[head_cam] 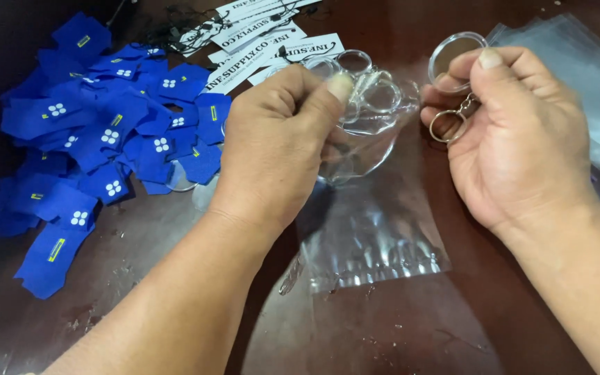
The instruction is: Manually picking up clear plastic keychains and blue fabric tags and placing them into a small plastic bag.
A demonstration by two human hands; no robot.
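Clear plastic keyring [455,59], round with a metal ring, is pinched in the right hand [515,132]. The left hand [279,139] pinches a clear bag [373,229]; the contents are hard to make out.

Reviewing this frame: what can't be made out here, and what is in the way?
- Head view: how many clear round keychains are in the clear plastic bag; glare and overlap blur them.
- Left hand: its fingertips and grip on the bag are hidden behind its own back.
- Right hand: part of the keychain and metal ring is covered by fingers.
- Stack of plastic bags: cut off by the right edge.
- Blue fabric pieces: the count is lost in overlap.
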